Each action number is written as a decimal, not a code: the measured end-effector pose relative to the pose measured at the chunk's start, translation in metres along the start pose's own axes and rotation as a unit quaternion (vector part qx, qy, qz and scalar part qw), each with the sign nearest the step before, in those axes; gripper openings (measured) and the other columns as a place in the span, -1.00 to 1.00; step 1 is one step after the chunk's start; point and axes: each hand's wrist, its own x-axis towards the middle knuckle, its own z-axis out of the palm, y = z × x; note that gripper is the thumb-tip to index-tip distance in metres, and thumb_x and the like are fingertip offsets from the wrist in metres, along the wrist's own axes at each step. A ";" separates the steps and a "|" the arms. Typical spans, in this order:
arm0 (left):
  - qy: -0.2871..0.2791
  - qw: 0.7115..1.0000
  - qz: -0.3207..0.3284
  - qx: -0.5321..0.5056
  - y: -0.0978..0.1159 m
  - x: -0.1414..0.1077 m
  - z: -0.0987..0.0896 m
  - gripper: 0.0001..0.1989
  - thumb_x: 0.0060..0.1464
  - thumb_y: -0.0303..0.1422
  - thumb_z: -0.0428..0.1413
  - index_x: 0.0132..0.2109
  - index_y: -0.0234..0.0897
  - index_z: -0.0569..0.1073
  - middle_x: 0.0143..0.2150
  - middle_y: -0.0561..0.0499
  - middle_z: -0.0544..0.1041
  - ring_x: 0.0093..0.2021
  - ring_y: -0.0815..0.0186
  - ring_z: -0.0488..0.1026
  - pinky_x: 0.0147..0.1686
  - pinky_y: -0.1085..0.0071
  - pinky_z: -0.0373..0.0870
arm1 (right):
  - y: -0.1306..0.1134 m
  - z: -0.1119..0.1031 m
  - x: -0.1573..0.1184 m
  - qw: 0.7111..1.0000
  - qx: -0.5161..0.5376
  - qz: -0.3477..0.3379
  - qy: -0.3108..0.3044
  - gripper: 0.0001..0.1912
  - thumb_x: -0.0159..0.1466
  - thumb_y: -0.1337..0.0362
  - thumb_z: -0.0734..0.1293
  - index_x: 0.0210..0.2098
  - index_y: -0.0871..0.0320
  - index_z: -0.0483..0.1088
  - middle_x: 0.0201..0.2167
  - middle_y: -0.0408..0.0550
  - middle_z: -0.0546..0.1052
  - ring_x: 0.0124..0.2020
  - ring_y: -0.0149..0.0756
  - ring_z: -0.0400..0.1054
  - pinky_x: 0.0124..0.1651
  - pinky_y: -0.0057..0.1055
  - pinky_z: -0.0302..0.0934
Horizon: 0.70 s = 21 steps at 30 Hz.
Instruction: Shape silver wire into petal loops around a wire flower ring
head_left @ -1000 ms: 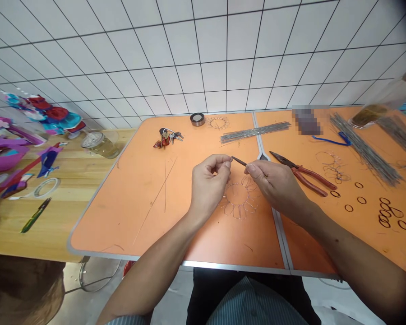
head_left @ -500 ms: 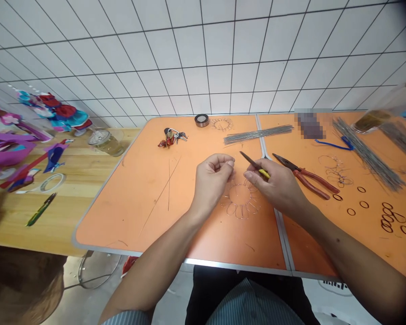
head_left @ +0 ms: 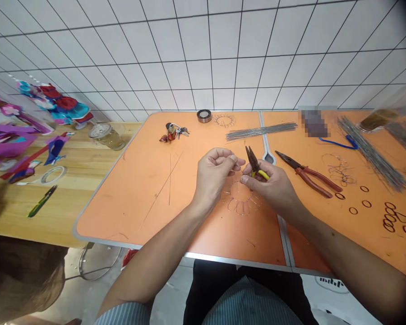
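Note:
My right hand is wrapped round a small pair of yellow-handled needle-nose pliers, whose dark jaws point up and away from me. Close beside it, my left hand pinches a thin piece of wire, most of which is hidden by the fingers. Below both hands a flower-shaped wire ring with looped petals lies on the orange table; the hands cover its upper part. Larger red-handled pliers rest to the right of my right hand.
Behind the hands lie a bundle of straight wires, a tape roll and keys. Small dark rings and another wire bundle are on the right. Two loose wires lie left. A glass cup stands on the wooden table.
The small pliers have turned in my right hand: their jaws now point more upright and show slightly parted. My left hand stays pinched close by. The view has shifted slightly.

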 end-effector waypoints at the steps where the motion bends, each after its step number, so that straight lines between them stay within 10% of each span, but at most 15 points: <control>1: -0.004 1.000 0.005 0.003 0.000 0.001 -0.001 -0.80 0.16 -0.27 0.36 -0.24 -0.22 0.51 -0.32 -0.04 0.74 -0.40 0.35 0.61 -0.30 0.43 0.50 | 0.000 -0.003 0.001 1.000 0.000 -0.001 -0.002 -0.78 0.19 0.15 0.55 -0.27 0.08 0.52 -0.41 -0.21 0.48 -0.41 -0.34 0.33 -0.29 -0.32 0.23; 21: -0.044 0.992 0.036 0.116 -0.005 0.004 -0.007 -0.79 0.17 -0.28 0.42 -0.29 -0.23 0.56 -0.29 -0.02 0.71 -0.36 0.33 0.61 -0.34 0.42 0.53 | 0.005 -0.034 0.025 0.980 0.192 0.008 0.049 -0.80 0.34 0.34 0.54 -0.18 0.02 0.45 -0.25 -0.15 0.54 -0.32 -0.39 0.42 -0.21 -0.37 0.41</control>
